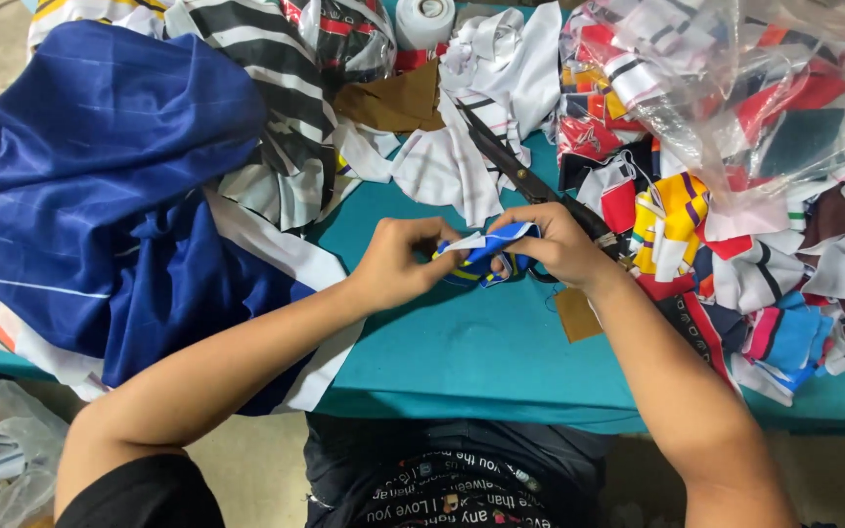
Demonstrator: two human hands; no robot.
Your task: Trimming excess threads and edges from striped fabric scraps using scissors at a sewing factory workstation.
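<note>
**Caller:** Blue and white cloth, folded small, right in the middle of the action! The fabric piece point(489, 256) sits between both hands, held just above the teal table point(471, 352).

**Analyst:** And look at the grip. The left hand point(403, 264) has its fingers pinched on the near-left end of the fabric piece, thumb pressing down on top. The right hand point(555, 244) is curled over the far-right end, fingers closed on the cloth.

**Caller:** What's that dark blade running out from under the right hand?

**Analyst:** Big black scissors point(515, 166), lying on the table, blades pointing to the far left. The handles are tucked beneath the right hand, and I cannot tell whether any finger is in a loop.

**Caller:** Busy table all round!

**Analyst:** Very. On the left, a large heap of dark blue fabric point(100, 186) with white edging hangs over the table's edge. Far behind it, black-and-white striped cloth point(276, 108). A white scrap point(462, 166) lies just under the scissor blades, with a brown piece point(393, 98) beside it.

**Caller:** And the right side?

**Analyst:** A pile of mixed cut pieces point(735, 254), red, yellow, white, blue, and a clear plastic bag point(735, 88) stuffed with more at the far right. A small brown tag point(576, 313) rests on the table near the right wrist.
</note>
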